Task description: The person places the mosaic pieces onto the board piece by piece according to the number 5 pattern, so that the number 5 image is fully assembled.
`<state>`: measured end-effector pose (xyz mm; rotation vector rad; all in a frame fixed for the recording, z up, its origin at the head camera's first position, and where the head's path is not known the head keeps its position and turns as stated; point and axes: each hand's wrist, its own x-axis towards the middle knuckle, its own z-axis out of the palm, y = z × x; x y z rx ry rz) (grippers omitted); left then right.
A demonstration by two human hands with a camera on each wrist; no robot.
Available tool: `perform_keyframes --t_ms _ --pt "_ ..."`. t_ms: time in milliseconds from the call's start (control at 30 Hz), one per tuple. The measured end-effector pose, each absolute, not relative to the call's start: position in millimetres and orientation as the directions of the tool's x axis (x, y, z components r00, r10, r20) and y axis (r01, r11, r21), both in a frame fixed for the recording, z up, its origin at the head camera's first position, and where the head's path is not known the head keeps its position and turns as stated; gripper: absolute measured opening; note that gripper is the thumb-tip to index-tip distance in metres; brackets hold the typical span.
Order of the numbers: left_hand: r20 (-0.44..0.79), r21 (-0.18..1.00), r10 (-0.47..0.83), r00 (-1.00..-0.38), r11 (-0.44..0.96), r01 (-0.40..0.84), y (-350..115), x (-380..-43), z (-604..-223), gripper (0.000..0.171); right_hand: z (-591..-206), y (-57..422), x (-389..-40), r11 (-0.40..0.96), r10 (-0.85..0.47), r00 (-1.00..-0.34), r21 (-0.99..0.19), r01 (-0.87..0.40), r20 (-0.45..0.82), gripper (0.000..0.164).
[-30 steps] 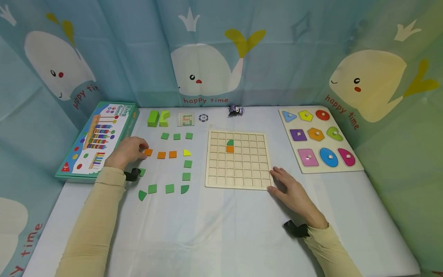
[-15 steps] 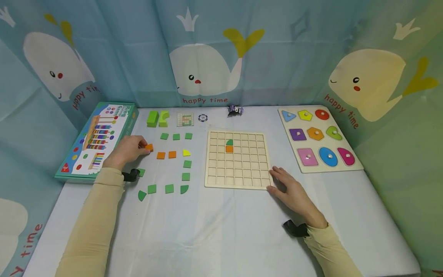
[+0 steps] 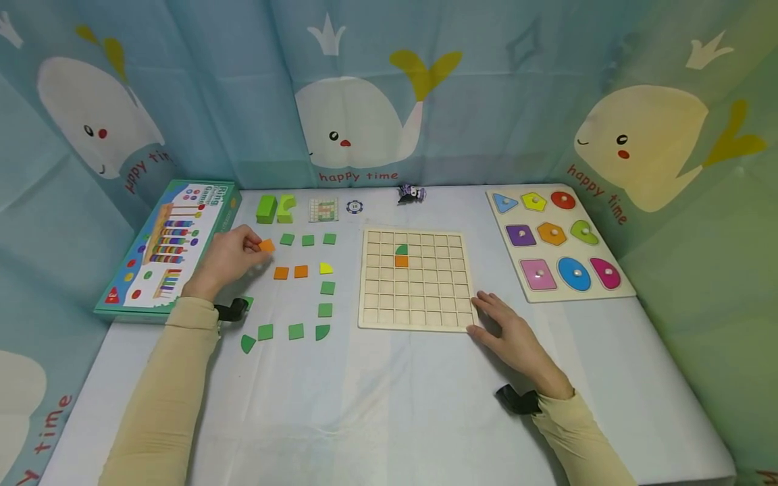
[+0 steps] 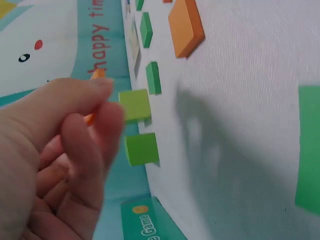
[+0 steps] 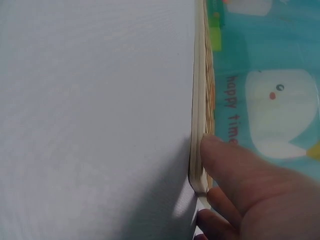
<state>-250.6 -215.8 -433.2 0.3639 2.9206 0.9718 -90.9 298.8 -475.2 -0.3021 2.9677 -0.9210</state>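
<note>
Between thumb and fingertips my left hand point(image 3: 226, 259) pinches an orange square tile point(image 3: 267, 246), lifted over the table; in the left wrist view the fingers mostly hide this tile point(image 4: 98, 74). Two more orange tiles point(image 3: 281, 273) and a yellow quarter-round tile point(image 3: 326, 268) lie in a row to its right. Around them are several green tiles point(image 3: 265, 331), some square and some quarter-round. My right hand point(image 3: 510, 336) rests with relaxed fingers at the near right corner of a wooden grid board point(image 3: 419, 297). On the board sit a green quarter-round piece point(image 3: 402, 250) and an orange square point(image 3: 402, 261).
Left of the tiles lies a Ring Game box point(image 3: 152, 246). Along the back are two light green blocks point(image 3: 266, 209), a small pattern card point(image 3: 323, 210), a round chip point(image 3: 354, 207) and a dark figurine point(image 3: 412, 194). A knobbed shape puzzle point(image 3: 535, 251) lies at right.
My left hand has picked up the leftmost orange tile from its row and moved it slightly away from me. The right hand stays at the board's corner.
</note>
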Motion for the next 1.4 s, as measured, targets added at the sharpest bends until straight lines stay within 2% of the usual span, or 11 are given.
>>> perform_keyframes --t_ms 333,600,933,1167,1400 --pt "0.081 0.667 0.204 -0.975 0.716 0.206 -192 -247 -425 0.029 -476 299 -91 0.813 -0.174 -0.985 -0.562 -0.153 0.016 0.066" --pt "0.156 0.768 0.222 -0.963 0.586 0.259 -164 -250 -419 0.032 -475 299 -90 0.812 -0.173 -0.985 -0.564 -0.150 0.013 0.066" --pt "0.176 0.842 0.303 -0.936 0.447 0.303 -110 -242 -411 0.035 -475 299 -91 0.810 -0.180 -0.984 -0.565 -0.154 0.010 0.066" --pt "0.193 0.821 0.397 -0.897 0.435 0.369 -70 -240 -411 0.035 -474 299 -91 0.812 -0.177 -0.984 -0.564 -0.149 0.005 0.066" --pt "0.168 0.829 0.467 -0.868 0.409 0.381 -42 -237 -418 0.035 -474 299 -91 0.810 -0.181 -0.983 -0.565 -0.159 0.018 0.065"
